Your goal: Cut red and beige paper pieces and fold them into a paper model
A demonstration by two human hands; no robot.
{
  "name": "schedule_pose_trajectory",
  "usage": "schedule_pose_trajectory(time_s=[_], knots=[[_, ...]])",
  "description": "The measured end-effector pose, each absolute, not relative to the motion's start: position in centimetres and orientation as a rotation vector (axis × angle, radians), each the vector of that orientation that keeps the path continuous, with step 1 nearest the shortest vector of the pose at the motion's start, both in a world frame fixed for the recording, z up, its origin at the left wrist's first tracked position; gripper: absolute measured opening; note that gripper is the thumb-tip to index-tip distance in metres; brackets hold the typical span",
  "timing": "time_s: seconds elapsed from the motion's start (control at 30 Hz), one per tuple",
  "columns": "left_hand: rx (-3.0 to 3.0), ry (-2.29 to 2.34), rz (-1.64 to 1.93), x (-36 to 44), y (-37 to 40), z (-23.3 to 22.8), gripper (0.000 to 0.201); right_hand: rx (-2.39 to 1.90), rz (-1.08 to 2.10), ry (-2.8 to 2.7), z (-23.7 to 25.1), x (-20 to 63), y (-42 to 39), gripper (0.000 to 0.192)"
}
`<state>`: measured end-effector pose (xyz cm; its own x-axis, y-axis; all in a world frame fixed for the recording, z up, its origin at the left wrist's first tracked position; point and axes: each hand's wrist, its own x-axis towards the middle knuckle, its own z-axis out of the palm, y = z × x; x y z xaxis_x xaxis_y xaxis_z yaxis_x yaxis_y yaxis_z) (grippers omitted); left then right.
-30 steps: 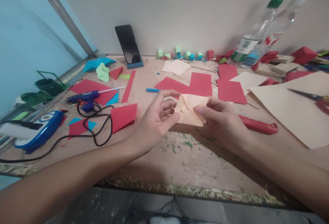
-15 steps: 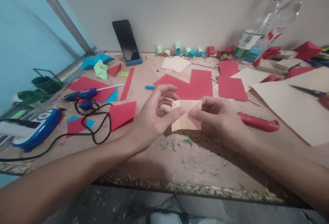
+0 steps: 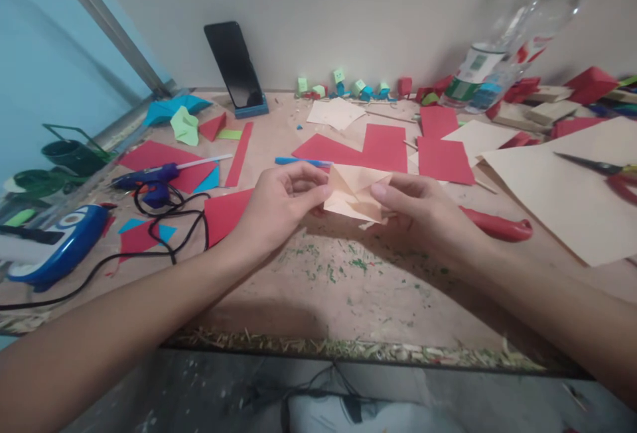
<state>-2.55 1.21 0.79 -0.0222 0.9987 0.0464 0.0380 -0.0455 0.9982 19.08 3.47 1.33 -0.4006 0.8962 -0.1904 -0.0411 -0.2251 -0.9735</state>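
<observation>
A small cream piece of folded paper [image 3: 354, 189] is held above the table, its creases and triangular flaps facing me. My left hand [image 3: 293, 202] pinches its left edge between thumb and fingers. On the opposite side, my right hand [image 3: 411, 199] grips the paper with the thumb on the front and the fingers behind. Just beyond the paper lie a blue pen [image 3: 298, 162] and a red sheet with a notch cut in it [image 3: 385, 146]. A red handle [image 3: 500, 225] rests beside my right hand; the rest of that tool is hidden.
At left are a glue gun [image 3: 154, 174], its black cord [image 3: 172, 247] and a blue-white tape dispenser [image 3: 64, 247]. A phone [image 3: 233, 65] stands at the back. Plastic bottles [image 3: 478, 71] are back right, with scissors [image 3: 594, 164] on a cream sheet [image 3: 557, 187]. Green scraps litter the front.
The left thumb has moved from the paper's middle to its left edge. The paper is tilted differently, with its folded flaps standing more open. The view has shifted slightly.
</observation>
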Motion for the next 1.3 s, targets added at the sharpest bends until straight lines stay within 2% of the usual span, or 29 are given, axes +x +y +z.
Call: schedule_pose_trajectory(time_s=[0.2, 0.4, 0.47, 0.7, 0.87, 1.0, 1.13, 1.3], knots=[[1.309, 1.186, 1.210, -2.6, 1.1, 0.6, 0.021, -1.128, 1.677, -1.381, 1.0, 19.0, 3.2, 0.028], [1.427, 1.139, 1.207, -2.5, 1.0, 0.4, 0.012, -1.149, 1.586, -1.456, 1.1, 19.1, 3.3, 0.037], [1.401, 1.145, 1.200, -2.4, 0.9, 0.4, 0.012, -1.159, 1.612, -1.432, 1.1, 19.1, 3.2, 0.034], [1.083, 1.080, 1.131, -2.2, 0.7, 0.6, 0.031, -1.056, 1.768, -1.292, 1.2, 18.7, 3.3, 0.020], [1.055, 0.995, 1.143, -2.5, 0.6, 0.9, 0.016, -1.081, 1.661, -1.347, 1.2, 18.7, 3.1, 0.018], [1.212, 1.087, 1.171, -2.4, 0.4, 1.3, 0.023, -1.170, 1.447, -1.488, 1.1, 19.0, 2.9, 0.021], [1.490, 1.238, 1.261, -2.2, 0.0, 1.4, 0.015, -1.077, 1.528, -1.510, 1.1, 19.5, 3.1, 0.036], [1.806, 1.273, 1.260, -2.3, -0.8, 1.4, 0.029, -0.967, 1.468, -1.633, 1.6, 19.1, 3.1, 0.018]])
